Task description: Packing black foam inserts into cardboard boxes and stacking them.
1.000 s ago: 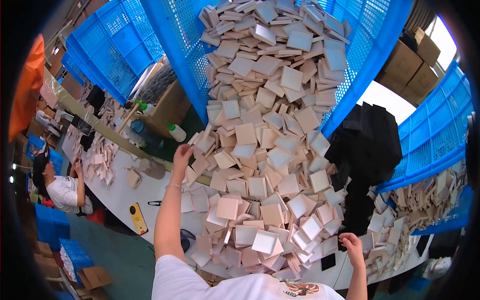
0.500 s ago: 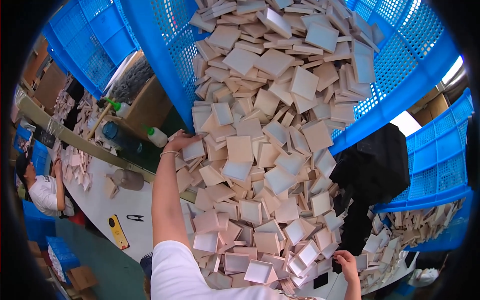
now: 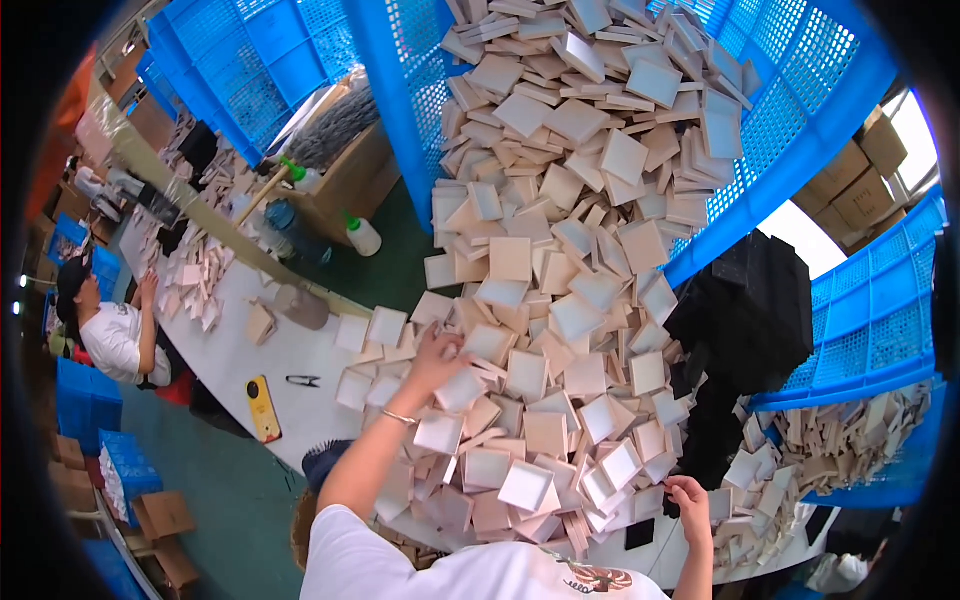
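A large heap of small square pale tiles with raised rims (image 3: 524,486), like shallow trays or box lids, spills from a tipped blue perforated crate (image 3: 690,262) onto a white table (image 3: 232,350). My left hand (image 3: 437,358), with a bracelet at its wrist, lies on the left side of the heap, fingers apart and touching tiles; none is clearly gripped. At the heap's near right edge is my right hand (image 3: 690,500), thumb and fingers pinched together beside a tile. Whether something is between them is too small to make out.
Left on the table are a yellow phone (image 3: 264,408), black snips (image 3: 303,381) and a grey cup-like container (image 3: 303,307). A green-topped bottle (image 3: 362,236) stands behind. Black cloth (image 3: 745,315) and another crate (image 3: 870,300) are at right. A person (image 3: 118,335) sits far left.
My left hand has come back from the heap's far left edge toward its middle, and tiles at the left have spread onto the table. My right hand stays nearly in place. The view has shifted.
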Tool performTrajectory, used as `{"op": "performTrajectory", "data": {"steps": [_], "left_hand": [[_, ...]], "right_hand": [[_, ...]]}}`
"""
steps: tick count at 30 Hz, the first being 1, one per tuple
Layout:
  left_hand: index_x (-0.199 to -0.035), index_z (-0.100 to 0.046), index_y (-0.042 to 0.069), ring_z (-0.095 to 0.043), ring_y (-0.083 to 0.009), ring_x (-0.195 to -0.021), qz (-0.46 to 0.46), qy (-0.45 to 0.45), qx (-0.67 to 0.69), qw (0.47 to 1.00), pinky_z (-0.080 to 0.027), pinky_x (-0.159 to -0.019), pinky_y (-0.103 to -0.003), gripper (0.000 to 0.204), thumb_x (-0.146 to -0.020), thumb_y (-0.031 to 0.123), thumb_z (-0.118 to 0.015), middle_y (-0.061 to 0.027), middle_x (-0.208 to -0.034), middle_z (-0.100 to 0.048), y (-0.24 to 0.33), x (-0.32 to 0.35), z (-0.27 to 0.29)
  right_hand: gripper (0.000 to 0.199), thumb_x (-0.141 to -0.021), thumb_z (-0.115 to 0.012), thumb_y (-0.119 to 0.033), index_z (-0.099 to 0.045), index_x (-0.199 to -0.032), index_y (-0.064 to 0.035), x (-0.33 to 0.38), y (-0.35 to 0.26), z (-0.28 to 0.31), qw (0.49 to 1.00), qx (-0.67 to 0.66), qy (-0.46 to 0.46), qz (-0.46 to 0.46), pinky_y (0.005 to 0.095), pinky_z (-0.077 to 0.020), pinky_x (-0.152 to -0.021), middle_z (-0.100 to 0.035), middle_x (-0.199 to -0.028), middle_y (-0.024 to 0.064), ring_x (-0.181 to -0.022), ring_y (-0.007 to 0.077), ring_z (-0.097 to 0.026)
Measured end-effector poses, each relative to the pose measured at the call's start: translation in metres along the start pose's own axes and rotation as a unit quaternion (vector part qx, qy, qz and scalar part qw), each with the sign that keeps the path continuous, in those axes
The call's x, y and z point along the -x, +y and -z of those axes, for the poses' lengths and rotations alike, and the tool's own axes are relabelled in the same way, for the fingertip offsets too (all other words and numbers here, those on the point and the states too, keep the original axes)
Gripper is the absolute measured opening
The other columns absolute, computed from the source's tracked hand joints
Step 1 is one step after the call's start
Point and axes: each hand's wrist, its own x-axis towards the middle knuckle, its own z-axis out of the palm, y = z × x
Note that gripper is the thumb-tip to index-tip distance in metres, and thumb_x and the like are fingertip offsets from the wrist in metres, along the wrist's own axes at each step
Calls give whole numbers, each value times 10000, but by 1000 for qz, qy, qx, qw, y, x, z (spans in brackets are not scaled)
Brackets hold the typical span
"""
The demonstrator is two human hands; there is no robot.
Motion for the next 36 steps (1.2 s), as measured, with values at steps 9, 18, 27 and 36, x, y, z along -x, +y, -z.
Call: {"op": "performTrajectory", "data": {"steps": [9,18,27,36], "left_hand": [[-1347,-540,97,-484,-286,-1295,-1,-40,64,997,-382,-1091,-395,589,-852,345,-742,-153,-1382,-518,44,35,11],[-1465,-454,203,-162,-418,-1464,239,29,-292,926,-128,-1152,-594,851,-826,765,-456,-182,-1560,-315,-156,-38,77],[-1374,-537,152,-301,-408,-1402,122,75,-287,947,-203,-1127,-594,636,-919,594,-493,-243,-1482,-394,-31,56,21],[-734,-610,57,-600,-271,-696,-277,-227,23,934,-473,-605,-386,159,-750,96,-763,-90,-754,-607,39,406,-105]], "right_hand": [[166,-947,-573,-114,-667,-1075,-65,58,22,12,999,-7,48,-1,256,-471,-817,-681,-1008,-8,-945,98,-621],[220,-958,-585,-130,-644,-1146,-35,110,109,23,989,62,132,12,255,-454,-866,-667,-1066,6,-1008,101,-586],[398,-901,-642,-139,-563,-1286,-76,137,153,-24,978,149,148,21,372,-473,-949,-544,-1298,128,-1213,271,-525],[523,-804,-714,-151,-526,-1286,-77,97,188,-24,872,432,104,206,483,-361,-1052,-443,-1382,187,-1281,388,-428]]}}
